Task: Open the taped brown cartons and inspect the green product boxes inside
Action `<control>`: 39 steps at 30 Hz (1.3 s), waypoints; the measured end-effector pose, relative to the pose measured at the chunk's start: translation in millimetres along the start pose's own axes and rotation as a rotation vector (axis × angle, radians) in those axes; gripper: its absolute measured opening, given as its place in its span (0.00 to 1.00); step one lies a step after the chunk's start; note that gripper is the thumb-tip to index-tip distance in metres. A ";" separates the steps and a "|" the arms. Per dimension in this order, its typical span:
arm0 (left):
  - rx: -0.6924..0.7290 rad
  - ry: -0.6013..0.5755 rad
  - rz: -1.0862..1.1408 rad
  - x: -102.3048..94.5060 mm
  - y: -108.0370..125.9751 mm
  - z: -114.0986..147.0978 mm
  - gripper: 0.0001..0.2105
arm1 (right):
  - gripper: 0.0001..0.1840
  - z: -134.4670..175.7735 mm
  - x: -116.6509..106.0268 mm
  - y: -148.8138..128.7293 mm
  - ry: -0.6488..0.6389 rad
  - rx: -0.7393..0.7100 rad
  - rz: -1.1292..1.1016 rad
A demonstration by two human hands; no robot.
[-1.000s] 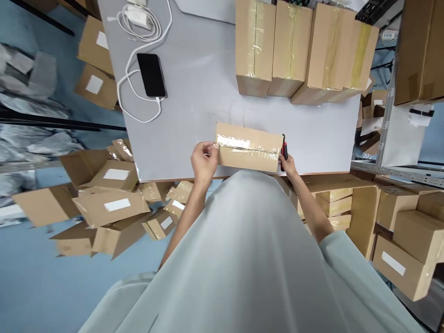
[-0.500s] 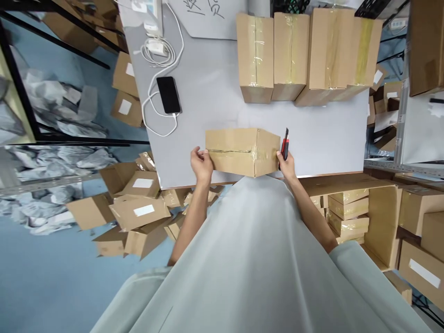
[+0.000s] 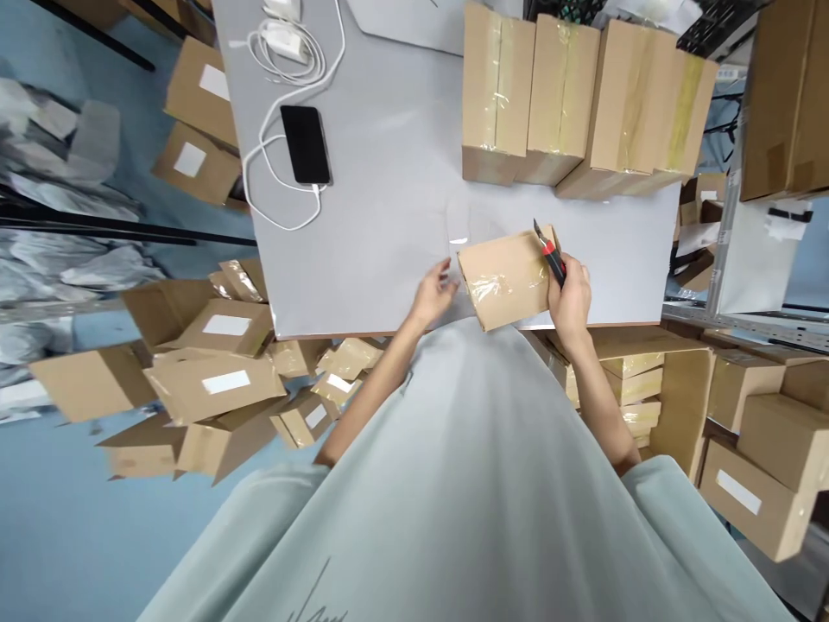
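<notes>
A small taped cardboard box [image 3: 509,275] is at the table's front edge, tilted, with its end face turned up and clear tape across it. My right hand [image 3: 571,298] is closed around a red and black utility knife [image 3: 550,253], its tip pointing up and left over the box. The same hand rests against the right side of the box, though its grip there is partly hidden. Just left of the box, my left hand [image 3: 436,294] has its fingers apart, slightly blurred, and holds nothing.
Several taped cartons [image 3: 498,95] stand along the back right of the table [image 3: 382,155]. A phone [image 3: 306,145] on a white cable [image 3: 259,160] lies at left. Below the front edge are loose boxes [image 3: 213,389] and a large open carton [image 3: 686,406].
The box has been turned, so its end now faces up, and has moved right. My left hand has let go of it and shifted right. My right hand has moved right with the knife.
</notes>
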State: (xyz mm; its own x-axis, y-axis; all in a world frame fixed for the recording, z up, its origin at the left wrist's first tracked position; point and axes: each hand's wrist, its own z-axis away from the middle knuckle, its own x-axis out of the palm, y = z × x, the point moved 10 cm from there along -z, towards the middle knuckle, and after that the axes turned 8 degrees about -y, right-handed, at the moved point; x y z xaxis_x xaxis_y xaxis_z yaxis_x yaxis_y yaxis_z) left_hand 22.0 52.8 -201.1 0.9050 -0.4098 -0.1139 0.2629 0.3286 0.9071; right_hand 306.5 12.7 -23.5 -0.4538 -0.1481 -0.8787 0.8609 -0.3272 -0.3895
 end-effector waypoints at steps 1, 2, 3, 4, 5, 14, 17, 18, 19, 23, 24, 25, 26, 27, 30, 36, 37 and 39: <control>0.040 0.062 0.026 -14.0 15.6 2.6 0.25 | 0.27 2.1 1.8 -2.2 0.006 -0.011 0.019; 0.084 0.090 0.043 -23.7 33.1 4.8 0.22 | 0.28 3.9 3.2 -3.5 0.011 -0.020 0.041; 0.122 0.083 0.049 -28.5 50.7 6.2 0.20 | 0.29 5.2 4.3 -4.2 0.012 -0.027 0.065; 0.148 0.054 0.043 -29.2 67.3 7.1 0.18 | 0.29 6.2 4.3 -4.1 0.012 -0.029 0.087; 0.165 0.030 0.029 -28.9 82.2 7.9 0.17 | 0.28 7.2 2.4 -2.9 0.018 -0.022 0.105; 0.106 -0.073 -0.028 -25.8 114.6 11.8 0.16 | 0.27 59.7 0.4 -37.7 -0.152 -0.080 -0.169; 0.123 -0.099 -0.019 -26.5 114.0 9.6 0.17 | 0.31 80.5 27.2 -65.2 -0.341 -0.101 -0.295; 0.128 -0.101 -0.022 -26.6 113.9 8.9 0.18 | 0.31 84.3 33.2 -71.5 -0.364 -0.098 -0.304; 0.134 -0.101 -0.025 -26.6 113.8 8.3 0.18 | 0.31 86.7 37.4 -76.1 -0.370 -0.093 -0.299; 0.156 -0.101 -0.035 -25.3 114.1 7.7 0.19 | 0.31 90.0 43.1 -84.2 -0.348 -0.069 -0.212; 0.161 -0.103 -0.033 -24.8 114.1 7.7 0.18 | 0.31 91.1 43.4 -85.0 -0.349 -0.059 -0.187; 0.167 -0.106 -0.030 -24.3 114.3 7.8 0.18 | 0.32 92.6 43.4 -85.8 -0.353 -0.048 -0.161; 0.173 -0.110 -0.027 -23.9 114.5 7.9 0.18 | 0.32 94.4 43.1 -86.8 -0.359 -0.036 -0.136; 0.178 -0.114 -0.025 -23.6 114.8 8.0 0.18 | 0.32 96.4 42.5 -88.1 -0.363 -0.024 -0.112; 0.190 -0.122 -0.025 -23.3 115.6 8.3 0.17 | 0.32 103.2 40.1 -95.0 -0.378 0.000 -0.058; 0.200 -0.129 -0.031 -22.8 114.3 7.3 0.15 | 0.32 113.4 37.5 -110.5 -0.411 0.055 0.123; 0.203 -0.129 -0.026 -22.6 113.8 7.0 0.14 | 0.32 114.3 37.7 -112.7 -0.418 0.062 0.166; 0.215 -0.132 -0.009 -22.1 113.1 6.6 0.14 | 0.32 115.4 38.4 -116.4 -0.434 0.075 0.246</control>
State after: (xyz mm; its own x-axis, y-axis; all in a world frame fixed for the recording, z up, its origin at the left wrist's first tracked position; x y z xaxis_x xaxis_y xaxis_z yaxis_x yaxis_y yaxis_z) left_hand 29.5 93.4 -93.3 0.8479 -0.5238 -0.0817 0.1811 0.1412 0.9733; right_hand 162.3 -62.6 19.9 -0.3073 -0.5986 -0.7398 0.9427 -0.2978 -0.1506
